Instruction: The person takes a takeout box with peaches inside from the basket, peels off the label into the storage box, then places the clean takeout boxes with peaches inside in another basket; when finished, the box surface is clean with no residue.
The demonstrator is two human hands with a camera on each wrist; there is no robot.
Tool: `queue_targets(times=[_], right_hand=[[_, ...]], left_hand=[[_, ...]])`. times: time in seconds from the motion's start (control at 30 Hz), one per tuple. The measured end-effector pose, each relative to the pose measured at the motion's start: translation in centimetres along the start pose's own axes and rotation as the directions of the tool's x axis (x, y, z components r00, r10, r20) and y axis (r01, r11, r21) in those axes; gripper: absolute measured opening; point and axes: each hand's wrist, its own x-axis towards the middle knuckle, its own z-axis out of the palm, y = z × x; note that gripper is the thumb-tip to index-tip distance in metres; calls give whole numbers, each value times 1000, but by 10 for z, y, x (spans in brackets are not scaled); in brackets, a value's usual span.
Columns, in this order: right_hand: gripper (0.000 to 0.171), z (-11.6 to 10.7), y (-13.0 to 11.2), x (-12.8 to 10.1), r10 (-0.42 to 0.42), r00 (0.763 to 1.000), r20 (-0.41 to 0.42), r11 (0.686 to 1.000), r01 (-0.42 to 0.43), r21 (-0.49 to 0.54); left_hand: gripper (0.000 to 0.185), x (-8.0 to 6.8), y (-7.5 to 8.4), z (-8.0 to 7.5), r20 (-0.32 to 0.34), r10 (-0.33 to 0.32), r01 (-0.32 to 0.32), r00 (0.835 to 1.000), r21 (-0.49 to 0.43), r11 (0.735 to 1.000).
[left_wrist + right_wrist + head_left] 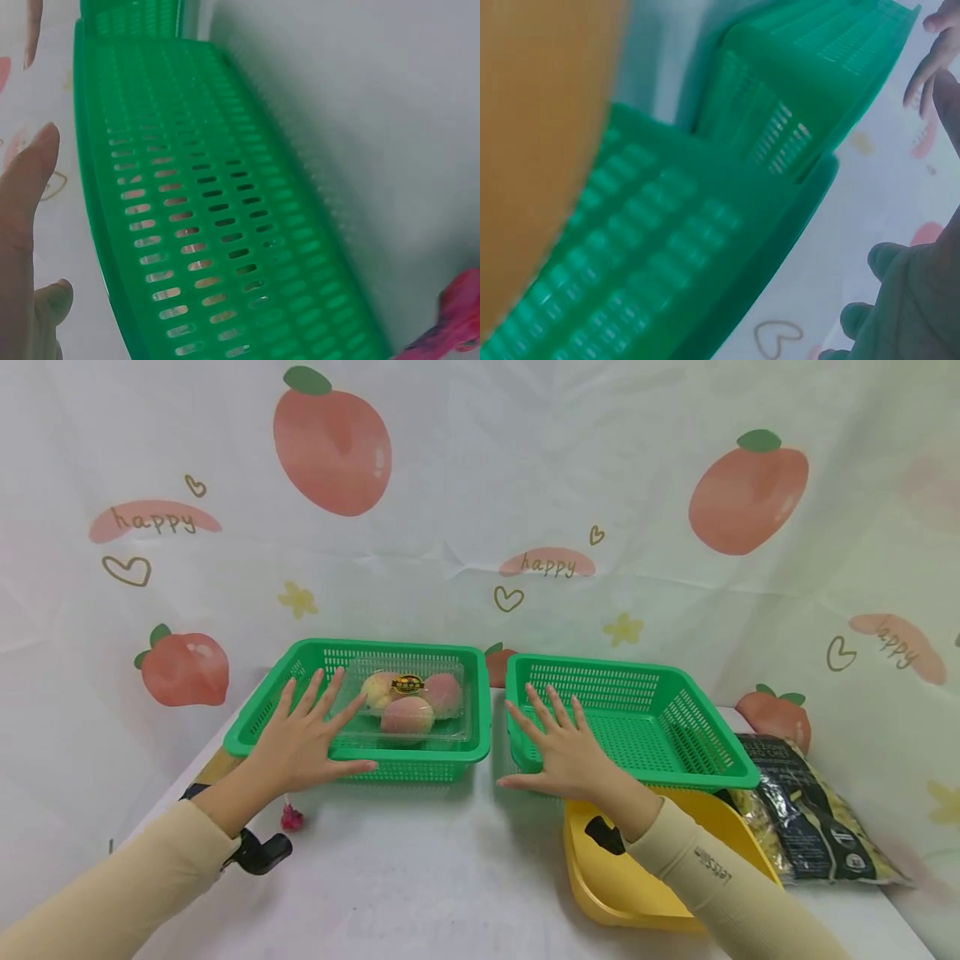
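Both hands are spread flat with fingers apart and hold nothing. My left hand (303,743) hovers over the front left of a green basket (420,753). Inside that basket lies a clear plastic box (352,727) with several peaches (407,717) and a dark label on its lid. Over the front left corner of a second green basket (630,739) is my right hand (562,752); only mesh walls and floor show inside it. In the left wrist view, the thumb stands beside the basket's outer wall (202,225). Fingertips of the right hand (915,307) appear past the basket rim in the right wrist view.
A yellow basin (607,914) stands in front of the right basket, partly under the right forearm. Farther right lies a dark printed bag (810,827). A small pink-red object (292,817) shows near the left wrist. Behind everything hangs a fruit-printed cloth (450,485).
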Motion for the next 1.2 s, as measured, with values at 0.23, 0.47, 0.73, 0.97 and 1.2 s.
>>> queue_targets(times=[0.23,0.47,0.73,0.97,1.2], right_hand=[[91,7,-15,27,24,998,53,999,-26,45],[87,13,-24,56,83,989,125,969,-109,220],[87,24,-26,82,141,970,199,730,-237,641],[79,26,-31,98,272,937,221,466,-329,821],[65,33,-35,111,392,888,240,298,-370,880]], left_hand=[[85,18,-2,-8,64,11,-8,998,-49,999],[81,40,-3,-15,143,-1,14,990,-96,995],[80,63,-9,-8,279,-76,128,957,-173,977],[77,75,-21,-1,378,-88,214,921,-304,928],[70,82,-33,2,458,-10,251,889,-469,847]])
